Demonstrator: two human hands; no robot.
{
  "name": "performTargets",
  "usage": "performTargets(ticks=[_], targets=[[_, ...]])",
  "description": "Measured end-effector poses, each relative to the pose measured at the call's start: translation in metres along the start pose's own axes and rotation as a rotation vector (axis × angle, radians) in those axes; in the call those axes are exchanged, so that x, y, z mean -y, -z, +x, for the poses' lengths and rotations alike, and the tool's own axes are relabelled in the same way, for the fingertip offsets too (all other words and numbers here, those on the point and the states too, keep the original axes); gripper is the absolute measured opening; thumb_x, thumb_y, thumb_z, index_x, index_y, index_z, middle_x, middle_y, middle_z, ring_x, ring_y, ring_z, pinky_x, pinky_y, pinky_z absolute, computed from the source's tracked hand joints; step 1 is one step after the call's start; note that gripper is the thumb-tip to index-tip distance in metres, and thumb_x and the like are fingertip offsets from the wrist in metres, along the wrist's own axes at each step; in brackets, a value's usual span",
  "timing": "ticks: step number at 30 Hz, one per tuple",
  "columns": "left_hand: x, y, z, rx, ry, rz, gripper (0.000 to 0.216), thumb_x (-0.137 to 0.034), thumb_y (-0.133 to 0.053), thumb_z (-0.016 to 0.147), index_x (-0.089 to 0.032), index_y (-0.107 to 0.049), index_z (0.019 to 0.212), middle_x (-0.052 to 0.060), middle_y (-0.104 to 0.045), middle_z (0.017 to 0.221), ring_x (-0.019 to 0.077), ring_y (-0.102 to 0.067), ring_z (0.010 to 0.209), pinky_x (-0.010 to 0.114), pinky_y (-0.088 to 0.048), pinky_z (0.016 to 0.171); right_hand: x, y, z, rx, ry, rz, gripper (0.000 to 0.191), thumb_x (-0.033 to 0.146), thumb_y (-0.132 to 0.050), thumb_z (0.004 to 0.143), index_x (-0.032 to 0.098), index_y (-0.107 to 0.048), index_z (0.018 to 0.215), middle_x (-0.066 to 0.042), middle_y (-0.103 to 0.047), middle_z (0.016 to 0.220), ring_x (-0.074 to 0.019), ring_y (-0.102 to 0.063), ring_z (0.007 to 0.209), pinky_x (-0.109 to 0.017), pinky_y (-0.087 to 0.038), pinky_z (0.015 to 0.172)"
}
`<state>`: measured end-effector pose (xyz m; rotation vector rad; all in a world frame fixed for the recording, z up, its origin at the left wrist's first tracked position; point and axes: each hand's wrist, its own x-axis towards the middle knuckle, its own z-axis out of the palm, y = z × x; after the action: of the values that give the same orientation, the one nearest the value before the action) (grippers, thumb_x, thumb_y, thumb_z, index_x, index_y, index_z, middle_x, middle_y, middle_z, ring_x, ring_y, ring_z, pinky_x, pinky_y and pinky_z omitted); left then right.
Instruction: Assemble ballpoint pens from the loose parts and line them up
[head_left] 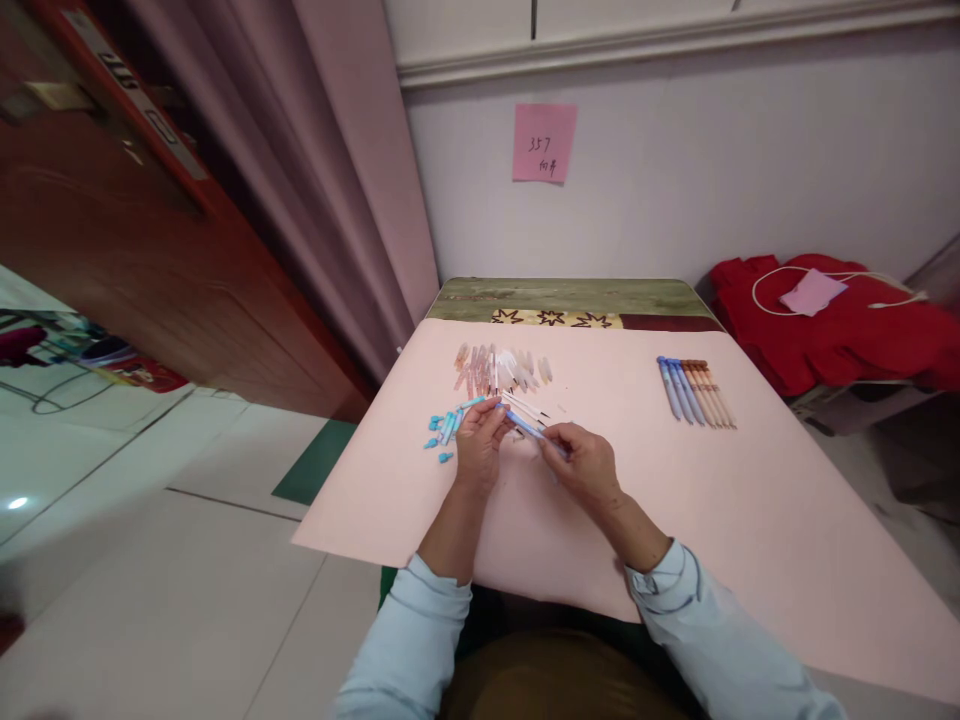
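Observation:
Between my two hands is a blue pen [523,422], held slantwise above the pink sheet. My left hand [480,445] pinches its upper left end, while the fingers of my right hand [581,460] close on its lower right end. Just beyond the pen lie thin white refills [529,405] with dark tips. Left of my left hand are light-blue pen parts [450,425] and small turquoise caps [445,457]. Farther back, brownish and clear pen barrels [474,372] lie in a loose group.
At the right, several finished-looking blue and brown pens [694,390] lie in a row on the pink sheet [675,520]. Red cloth [840,340] with a white cable is beyond the table's right edge. A wooden door [225,280] and curtain [322,150] stand at left.

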<state>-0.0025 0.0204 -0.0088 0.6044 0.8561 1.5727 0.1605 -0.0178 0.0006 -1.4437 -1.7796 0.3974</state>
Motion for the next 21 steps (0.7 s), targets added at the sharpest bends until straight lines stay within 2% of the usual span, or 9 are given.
performTargets(ticks=[10, 13, 16, 21], targets=[[0.0003, -0.0011, -0.0036, 0.017, -0.015, 0.059, 0.031, -0.030, -0.077, 0.070, -0.016, -0.068, 0.095, 0.002, -0.069, 0.079, 0.0113, -0.064, 0.068, 0.030, -0.054, 0.072, -0.0044, -0.0036, -0.0010, 0.004, 0.009, -0.014, 0.019, 0.037, -0.057, 0.084, 0.024, -0.070, 0.086, 0.000, -0.068, 0.074, -0.0130, -0.058, 0.061, -0.023, -0.039, 0.057], [0.0006, -0.0008, -0.0034, 0.008, -0.035, 0.063, 0.030, -0.033, -0.073, 0.074, -0.016, -0.069, 0.098, 0.002, -0.068, 0.077, 0.0110, -0.063, 0.067, 0.029, -0.055, 0.072, -0.0047, -0.0043, -0.0012, 0.006, -0.027, -0.003, 0.021, 0.038, -0.058, 0.084, 0.025, -0.069, 0.096, 0.002, -0.067, 0.071, -0.0129, -0.058, 0.060, -0.023, -0.039, 0.057], [0.0015, 0.0001, -0.0025, -0.008, -0.059, 0.082, 0.029, -0.033, -0.073, 0.074, -0.017, -0.070, 0.098, 0.003, -0.068, 0.078, 0.0116, -0.064, 0.068, 0.030, -0.055, 0.073, -0.0043, -0.0039, -0.0010, 0.011, -0.069, -0.014, 0.019, 0.040, -0.059, 0.084, 0.026, -0.068, 0.091, 0.004, -0.065, 0.067, -0.0126, -0.057, 0.058, -0.023, -0.038, 0.054], [0.0017, 0.0005, -0.0023, -0.019, -0.082, 0.101, 0.031, -0.033, -0.074, 0.072, -0.016, -0.068, 0.098, 0.002, -0.067, 0.073, 0.0108, -0.063, 0.064, 0.029, -0.054, 0.071, -0.0041, -0.0029, 0.0004, -0.030, -0.036, -0.012, 0.017, 0.041, -0.061, 0.083, 0.026, -0.070, 0.085, 0.000, -0.070, 0.083, -0.0141, -0.062, 0.070, -0.024, -0.043, 0.061]])
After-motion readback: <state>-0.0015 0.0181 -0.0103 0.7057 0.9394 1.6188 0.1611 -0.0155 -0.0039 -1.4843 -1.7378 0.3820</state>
